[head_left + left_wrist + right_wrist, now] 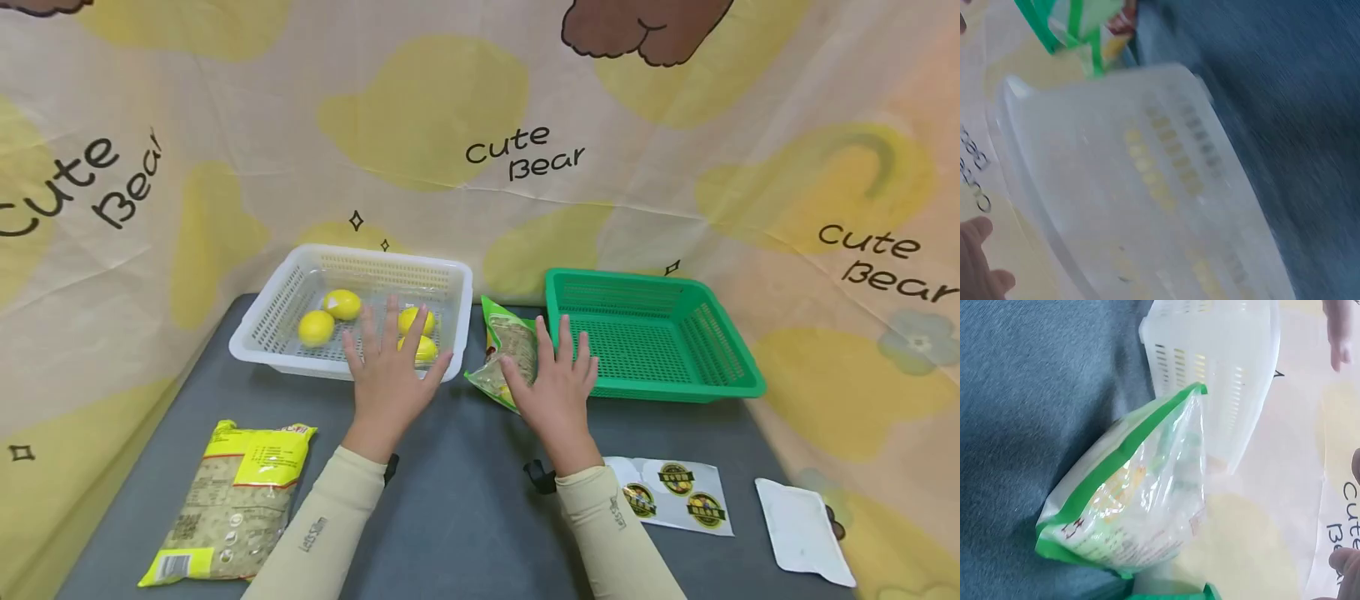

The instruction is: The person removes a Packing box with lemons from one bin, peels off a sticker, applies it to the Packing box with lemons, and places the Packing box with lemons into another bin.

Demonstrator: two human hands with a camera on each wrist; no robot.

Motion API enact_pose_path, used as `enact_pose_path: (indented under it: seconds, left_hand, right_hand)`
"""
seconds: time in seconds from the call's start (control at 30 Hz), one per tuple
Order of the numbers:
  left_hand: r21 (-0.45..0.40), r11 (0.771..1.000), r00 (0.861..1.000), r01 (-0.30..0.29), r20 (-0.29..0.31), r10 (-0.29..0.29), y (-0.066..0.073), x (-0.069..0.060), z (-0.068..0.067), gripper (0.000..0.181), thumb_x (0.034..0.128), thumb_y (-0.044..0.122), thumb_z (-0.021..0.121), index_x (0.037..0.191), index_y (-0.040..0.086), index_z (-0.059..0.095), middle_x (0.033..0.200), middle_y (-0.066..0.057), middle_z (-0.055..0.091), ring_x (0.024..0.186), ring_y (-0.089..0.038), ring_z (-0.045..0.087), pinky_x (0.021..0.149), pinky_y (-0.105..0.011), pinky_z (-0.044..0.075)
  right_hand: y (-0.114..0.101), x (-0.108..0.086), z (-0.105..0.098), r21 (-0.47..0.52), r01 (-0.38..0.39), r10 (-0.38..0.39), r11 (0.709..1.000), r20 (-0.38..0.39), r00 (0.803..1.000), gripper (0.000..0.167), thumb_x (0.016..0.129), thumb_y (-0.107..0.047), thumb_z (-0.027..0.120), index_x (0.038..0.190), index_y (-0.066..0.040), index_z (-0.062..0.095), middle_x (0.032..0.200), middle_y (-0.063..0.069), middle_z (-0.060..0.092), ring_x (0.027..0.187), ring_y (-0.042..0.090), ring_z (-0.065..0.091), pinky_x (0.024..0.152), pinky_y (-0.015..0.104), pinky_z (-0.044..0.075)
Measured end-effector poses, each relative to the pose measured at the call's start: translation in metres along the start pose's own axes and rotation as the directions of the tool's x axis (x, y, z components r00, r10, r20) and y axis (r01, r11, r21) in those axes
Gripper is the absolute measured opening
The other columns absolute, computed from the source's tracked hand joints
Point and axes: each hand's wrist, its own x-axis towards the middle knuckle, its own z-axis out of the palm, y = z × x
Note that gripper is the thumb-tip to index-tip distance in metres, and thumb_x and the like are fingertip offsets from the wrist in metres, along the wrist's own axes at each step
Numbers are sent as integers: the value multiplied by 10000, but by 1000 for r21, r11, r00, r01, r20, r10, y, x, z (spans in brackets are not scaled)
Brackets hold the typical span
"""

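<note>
Worktop (465,508), bearing a white basket (462,292) and a green basket (645,346); between these, I see a green-edged bag (510,335). Left hand (393,383), right hand (557,402): fingers spread, gripping nothing. The bag, probably slack, would lift best held around its full middle, not its edge.

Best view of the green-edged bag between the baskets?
Right wrist: the green-edged bag shows large and uncovered. In the head view the right hand hides part of it. The left wrist view catches only a blurred piece, cut off at the top edge.
</note>
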Motion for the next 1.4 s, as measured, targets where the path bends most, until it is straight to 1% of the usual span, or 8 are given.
enact_pose_path:
  seconds: [0.23, 0.5, 0.67, 0.83, 0.97, 1.13, 1.23, 1.4]
  left_hand:
    - [-6, 989, 989, 146, -2, -146, -35, 4, -19, 838, 1001, 689, 499, 1685, 236, 326, 1772, -161, 35, 1585, -472, -144, 1160, -770, -70]
    - [-19, 933, 931, 360, 73, -358, -96, 12, -57, 958, 989, 791, 334, 1722, 213, 116, 1740, -139, -213, 1520, -461, -335, 1102, -769, -213]
    - [-17, 931, 927, 366, 98, -363, -134, 21, -78, 997, 983, 810, 315, 1719, 202, 27, 1719, -158, -270, 1514, -521, -308, 1087, -770, -234]
    - [-17, 947, 924, 322, 224, -310, -159, 29, -79, 1028, 984, 807, 350, 1712, 165, 14, 1694, -242, -263, 1498, -610, -241, 1048, -792, -256]
    - [-8, 948, 908, 317, 292, -302, -169, 27, -68, 1047, 980, 798, 393, 1709, 129, 51, 1690, -299, -219, 1500, -625, -209, 1080, -805, -197]
    - [7, 946, 902, 325, 300, -312, -171, 24, -64, 1059, 970, 803, 407, 1704, 99, 112, 1691, -330, -182, 1515, -632, -139, 1155, -775, -89]
    - [15, 943, 897, 334, 301, -323, -171, 23, -64, 1053, 964, 808, 403, 1704, 104, 146, 1702, -329, -145, 1527, -625, -96, 1179, -754, -60]
    - [24, 936, 888, 351, 308, -341, -169, 22, -64, 1051, 959, 816, 399, 1703, 112, 163, 1711, -332, -89, 1524, -638, -56, 1183, -749, -55]
  right_hand:
    - [-7, 2, 5, 8, 0, 0, 1000, 20, 1000, 873, 1016, -696, 511, 1717, -289, 185, 1783, 70, 6, 1600, 450, -35, 1209, 721, 70]
    - [-15, 5, 10, 47, 6, -7, 999, 27, 1000, 894, 1010, -685, 530, 1718, -262, 184, 1782, 78, 13, 1603, 431, -23, 1218, 704, 58]
    - [-21, 8, 13, 51, 9, -11, 999, 43, 999, 907, 1007, -682, 542, 1718, -256, 175, 1781, 79, 17, 1604, 423, -1, 1220, 700, 72]
    - [-33, 12, 18, 49, 6, -9, 999, 68, 998, 903, 1000, -647, 584, 1713, -252, 196, 1774, 108, 62, 1595, 439, 54, 1230, 680, 73]
    - [-47, 13, 23, 36, 15, -18, 999, 99, 995, 907, 989, -629, 614, 1711, -258, 209, 1770, 117, 80, 1593, 427, 68, 1240, 658, 81]
    - [-66, 14, 30, 76, 67, -76, 995, 124, 989, 899, 999, -626, 596, 1716, -268, 187, 1770, 118, 67, 1595, 424, 59, 1246, 644, 111]
    - [-79, 16, 34, 156, 99, -120, 983, 131, 984, 892, 1007, -624, 581, 1717, -266, 179, 1770, 117, 58, 1598, 424, 55, 1234, 648, 179]
    - [-104, 23, 44, 359, 77, -150, 930, 180, 972, 848, 1024, -596, 570, 1712, -276, 191, 1768, 124, 49, 1594, 429, 68, 1168, 706, 276]
